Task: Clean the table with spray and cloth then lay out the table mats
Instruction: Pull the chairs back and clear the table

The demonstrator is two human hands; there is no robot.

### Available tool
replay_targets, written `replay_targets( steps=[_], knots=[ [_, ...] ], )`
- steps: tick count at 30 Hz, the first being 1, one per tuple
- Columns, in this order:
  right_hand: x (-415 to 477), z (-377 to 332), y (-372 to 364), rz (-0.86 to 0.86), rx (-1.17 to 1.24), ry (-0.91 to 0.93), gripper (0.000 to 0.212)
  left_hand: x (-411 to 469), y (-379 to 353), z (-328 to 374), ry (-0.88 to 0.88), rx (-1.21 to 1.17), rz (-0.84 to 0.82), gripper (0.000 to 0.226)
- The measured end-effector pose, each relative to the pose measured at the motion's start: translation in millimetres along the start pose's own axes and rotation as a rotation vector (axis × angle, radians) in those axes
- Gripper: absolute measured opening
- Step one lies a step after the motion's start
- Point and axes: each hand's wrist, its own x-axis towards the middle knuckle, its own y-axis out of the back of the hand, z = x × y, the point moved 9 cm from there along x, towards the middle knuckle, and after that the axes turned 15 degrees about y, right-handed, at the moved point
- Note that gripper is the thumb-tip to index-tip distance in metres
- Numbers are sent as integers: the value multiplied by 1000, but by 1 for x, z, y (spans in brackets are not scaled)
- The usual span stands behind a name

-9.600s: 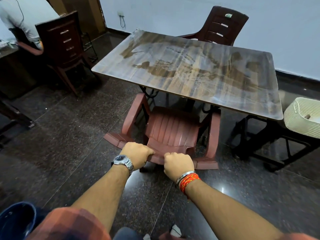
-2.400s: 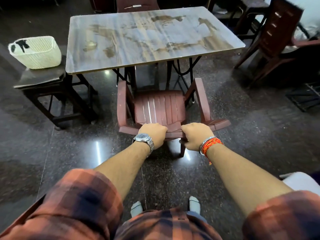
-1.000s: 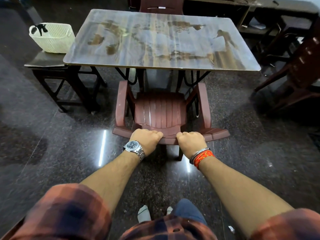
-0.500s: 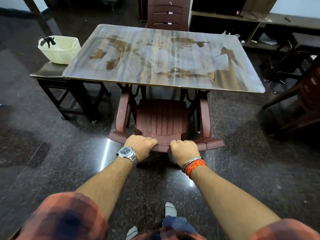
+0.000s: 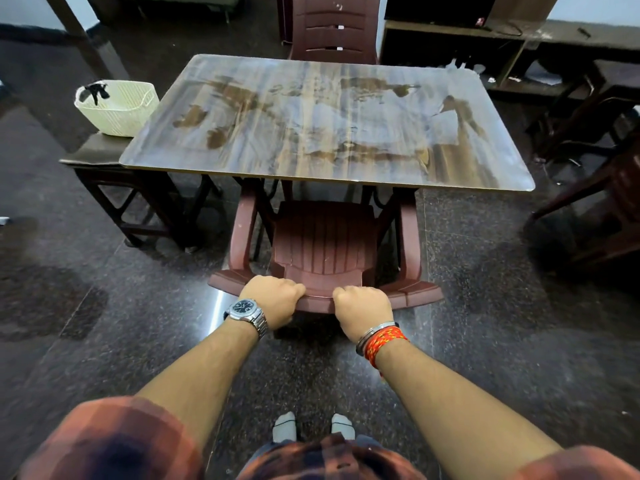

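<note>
One streaked table point(image 5: 325, 133), maroon chair point(image 5: 325, 237), dark floor point(image 5: 485, 306)

The brown chair point(image 5: 325, 244) stands pushed in at the middle of the worktop point(image 5: 325, 126), the front of its armrests under the near edge, and blocks that stretch. Open floor point(image 5: 485, 306) runs on either side of it to the worktop's near corners. A low table point(image 5: 100, 154) carrying a white basket point(image 5: 117, 109) crowds the left edge. A second chair point(image 5: 334, 29) closes the far side, and a third chair point(image 5: 606, 202) stands near the right, with floor between
</note>
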Motion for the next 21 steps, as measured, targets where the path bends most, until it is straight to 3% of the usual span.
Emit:
replay_targets(
  steps=[3, 7, 9, 16, 21],
  knots=[
    [3, -4, 2, -20, 0, -35, 25, 1, 5, -7, -21, 40, 9, 23],
    [6, -14, -5, -6, -1, -24, 21, -5, -2, -16, -31, 32, 7, 25],
    [7, -14, -5, -12, -45, -60, 5, -6, -3, -14, -35, 22, 17, 23],
    [23, 3, -5, 47, -140, -59, 25, 11, 3, -17, -5, 17, 36, 25],
    [32, 28, 1, 145, -160, -44, 11, 35, 11, -9, -5, 3, 69, 22]
  ],
)
